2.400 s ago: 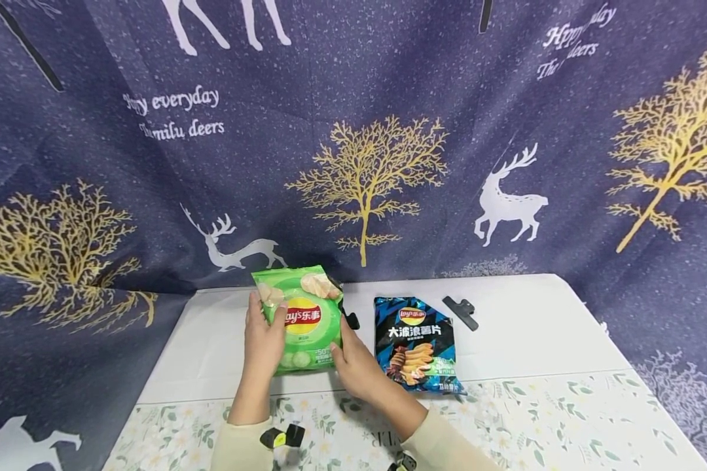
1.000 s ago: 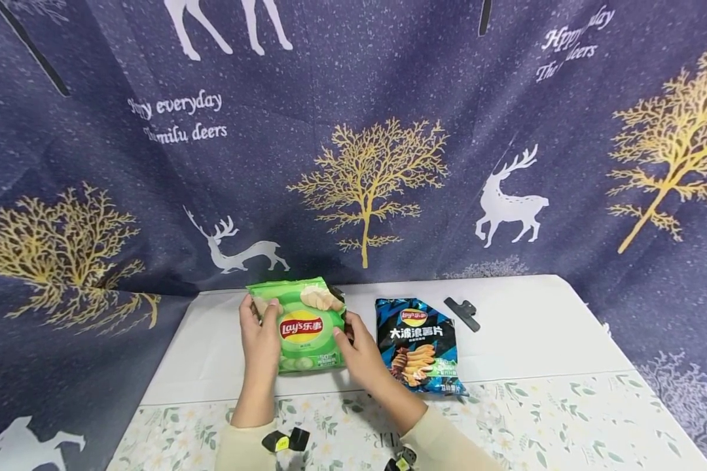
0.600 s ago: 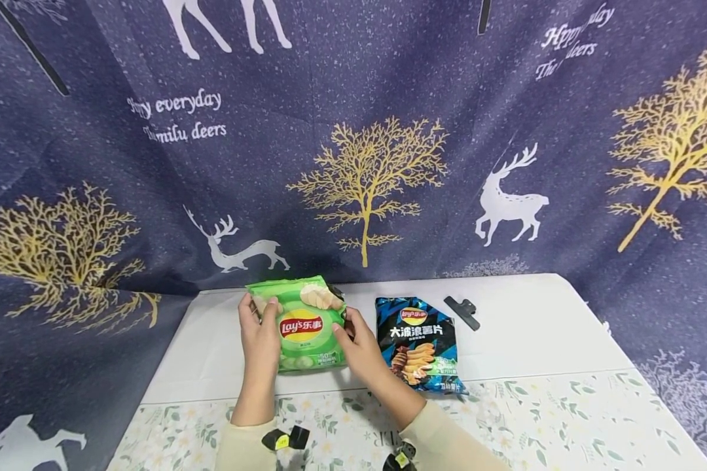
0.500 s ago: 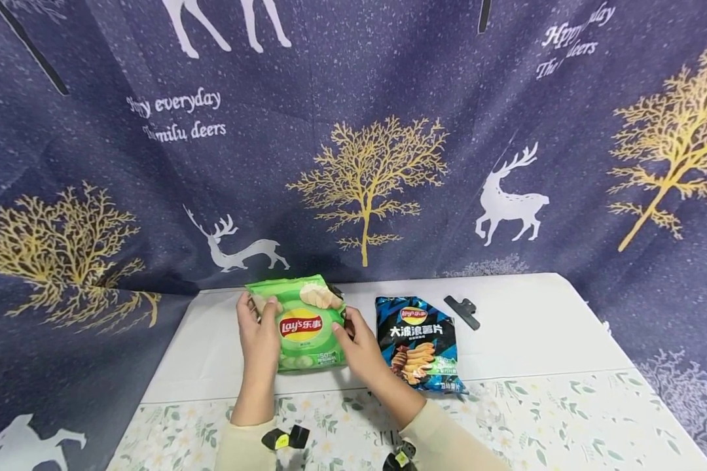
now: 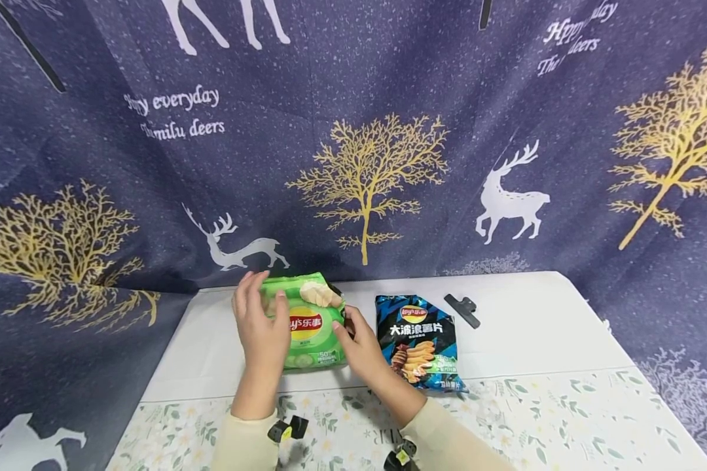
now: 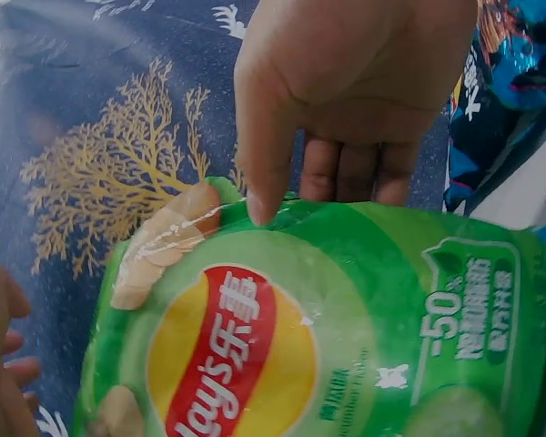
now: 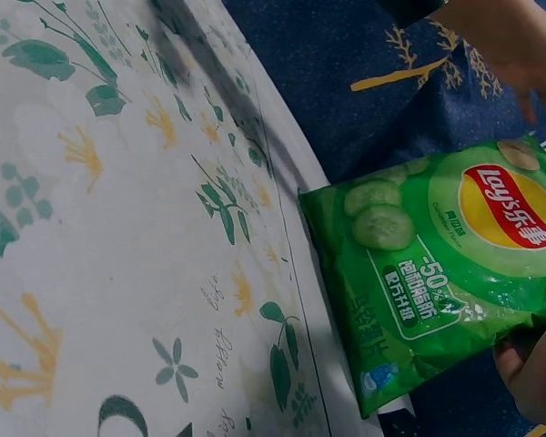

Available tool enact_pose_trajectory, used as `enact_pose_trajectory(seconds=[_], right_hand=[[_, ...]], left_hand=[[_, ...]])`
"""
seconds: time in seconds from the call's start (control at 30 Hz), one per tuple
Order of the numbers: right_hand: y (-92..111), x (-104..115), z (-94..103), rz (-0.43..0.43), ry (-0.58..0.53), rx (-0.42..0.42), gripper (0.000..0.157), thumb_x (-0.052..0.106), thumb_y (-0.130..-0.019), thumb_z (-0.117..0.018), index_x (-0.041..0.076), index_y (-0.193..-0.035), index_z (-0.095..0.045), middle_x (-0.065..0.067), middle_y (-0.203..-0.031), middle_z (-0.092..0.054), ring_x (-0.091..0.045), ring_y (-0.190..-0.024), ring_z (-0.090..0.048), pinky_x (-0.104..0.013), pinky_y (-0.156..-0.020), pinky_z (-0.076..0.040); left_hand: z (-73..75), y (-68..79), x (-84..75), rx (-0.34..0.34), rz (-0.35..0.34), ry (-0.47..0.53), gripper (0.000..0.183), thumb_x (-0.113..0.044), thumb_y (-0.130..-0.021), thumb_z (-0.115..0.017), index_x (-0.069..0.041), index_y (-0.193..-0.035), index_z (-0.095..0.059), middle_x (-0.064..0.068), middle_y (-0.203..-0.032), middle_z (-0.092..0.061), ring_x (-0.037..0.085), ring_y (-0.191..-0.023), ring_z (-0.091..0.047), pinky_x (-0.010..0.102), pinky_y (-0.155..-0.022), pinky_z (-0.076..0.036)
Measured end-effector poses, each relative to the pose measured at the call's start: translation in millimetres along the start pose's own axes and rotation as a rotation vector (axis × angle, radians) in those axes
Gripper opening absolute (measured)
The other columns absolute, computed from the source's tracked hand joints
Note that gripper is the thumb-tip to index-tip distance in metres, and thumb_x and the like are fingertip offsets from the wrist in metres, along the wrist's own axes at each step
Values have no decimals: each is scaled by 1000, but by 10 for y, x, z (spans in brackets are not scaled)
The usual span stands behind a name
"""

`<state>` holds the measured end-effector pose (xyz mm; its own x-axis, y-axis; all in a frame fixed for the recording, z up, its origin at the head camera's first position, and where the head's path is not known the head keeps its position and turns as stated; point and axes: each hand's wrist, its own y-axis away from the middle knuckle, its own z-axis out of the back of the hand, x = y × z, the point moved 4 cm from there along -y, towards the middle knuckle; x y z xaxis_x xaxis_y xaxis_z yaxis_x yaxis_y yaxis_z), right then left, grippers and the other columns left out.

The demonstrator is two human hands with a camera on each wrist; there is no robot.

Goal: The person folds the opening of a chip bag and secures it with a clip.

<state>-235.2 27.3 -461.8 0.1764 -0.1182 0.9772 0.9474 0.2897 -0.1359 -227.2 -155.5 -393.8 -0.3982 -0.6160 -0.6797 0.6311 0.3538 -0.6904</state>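
A green Lay's bag of chips (image 5: 315, 340) stands tilted up at the back left of the table. My right hand (image 5: 362, 347) pinches its right edge, thumb in front and fingers behind, as the right wrist view also shows. A black piece (image 5: 334, 289) peeks out behind the bag's top right corner, mostly hidden. My left hand (image 5: 262, 333) has its fingers extended and spread, overlapping the bag's left side in the head view. In the left wrist view, the left hand's fingers (image 6: 18, 364) are apart from the bag.
A black and blue Lay's bag (image 5: 415, 343) lies right of my right hand. Beyond it lies a black bag clip (image 5: 462, 311). A dark cloth (image 5: 365, 196) printed with deer and trees hangs behind the white table (image 5: 524, 333), whose front part carries a floral cover.
My left hand has let go of the green bag's left edge and spread its fingers. Earlier, the bag was lowered slightly and a black clip showed at its right edge. The right hand keeps its hold.
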Motion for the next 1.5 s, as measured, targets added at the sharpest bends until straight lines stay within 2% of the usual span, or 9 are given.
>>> enact_pose_trajectory(seconds=[0.13,0.33,0.47,0.6,0.73,0.83,1.17,1.33,1.5], right_hand=[[-5,9,0,-10,-3,0,40,20,-108,-48,8,-146,-44,-15,-136,-60,-25,-120,-63,-25,-90,-52],[1,27,-10,-18,2,-9,39,19,-108,-49,7,-145,-45,-16,-139,-58,-27,-126,-60,-26,-94,-52],[2,28,-15,-16,-9,-17,39,18,-107,-50,7,-145,-45,-16,-136,-59,-28,-123,-61,-24,-91,-53],[-1,26,-16,-14,-23,-27,39,18,-107,-50,6,-144,-46,-17,-136,-59,-29,-123,-61,-21,-90,-53],[-75,-170,-35,0,-12,-43,40,23,-107,-52,11,-145,-46,-14,-137,-59,-27,-124,-61,-23,-91,-53],[-130,-319,-48,21,-1,-58,41,27,-107,-53,13,-144,-47,-12,-137,-59,-26,-125,-61,-26,-93,-54],[-198,-270,-58,13,-11,-63,46,31,-106,-54,15,-148,-45,-11,-141,-57,-25,-128,-59,-41,-101,-52],[-223,-228,-57,12,-21,-78,47,32,-105,-54,15,-149,-44,-12,-143,-55,-27,-130,-58,-42,-102,-52],[-245,-221,-58,27,4,-86,46,33,-105,-55,18,-147,-45,-9,-139,-58,-23,-124,-61,-36,-97,-54]], left_hand=[[-67,-72,-88,109,-134,-61,38,-4,-91,-63,-3,-129,-63,19,-133,-57,35,-140,-43,53,-119,-31],[-152,-162,-166,262,-240,-175,36,-7,-93,-64,-3,-128,-67,16,-134,-62,37,-141,-45,57,-123,-24],[-201,-229,-165,365,-262,-268,33,-12,-95,-63,-7,-128,-69,12,-133,-66,35,-142,-47,61,-123,-21],[-246,-289,-151,445,-250,-330,35,-17,-96,-61,-8,-130,-68,11,-131,-68,35,-141,-49,63,-123,-20],[-279,-316,-155,511,-230,-377,35,-21,-97,-59,-10,-129,-69,10,-128,-70,32,-139,-51,62,-124,-19],[-288,-303,-165,537,-232,-395,33,-22,-97,-60,-11,-126,-71,10,-125,-71,31,-137,-53,63,-123,-19],[-278,-300,-195,550,-235,-376,31,-20,-95,-63,-11,-124,-72,11,-120,-72,32,-130,-57,65,-121,-20],[-280,-303,-208,552,-249,-383,30,-20,-95,-66,-11,-123,-72,11,-121,-71,34,-124,-61,66,-120,-23],[-276,-283,-203,540,-250,-379,27,-18,-94,-69,-11,-120,-74,9,-115,-72,32,-117,-64,64,-120,-24]])
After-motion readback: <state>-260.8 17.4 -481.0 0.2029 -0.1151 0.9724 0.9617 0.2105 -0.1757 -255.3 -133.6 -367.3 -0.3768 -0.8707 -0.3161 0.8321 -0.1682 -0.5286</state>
